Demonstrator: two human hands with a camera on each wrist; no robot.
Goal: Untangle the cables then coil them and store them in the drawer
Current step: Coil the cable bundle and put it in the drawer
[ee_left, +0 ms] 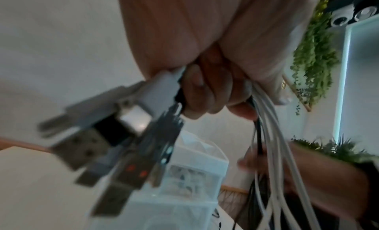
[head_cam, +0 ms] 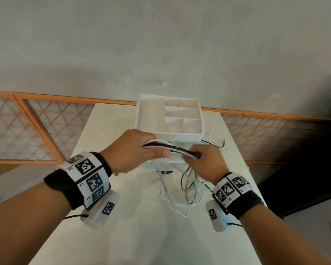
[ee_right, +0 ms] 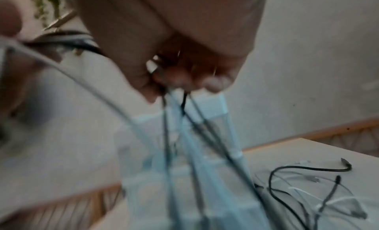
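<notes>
Both hands grip the cables (head_cam: pixel 172 148) at 12 o'clock before the organizer (head_cam: pixel 169 116): left hand (head_cam: pixel 134 150) fisted, right hand (head_cam: pixel 203 159) pinching. Untangling stage; next, separate one strand.

We find almost nothing to read. The wristband on the left wrist (head_cam: pixel 88 180) carries black-and-white square code markers with tiny characters beside them, too small for us to make out; the wristband on the right wrist (head_cam: pixel 232 188) bears similar markers.
</notes>
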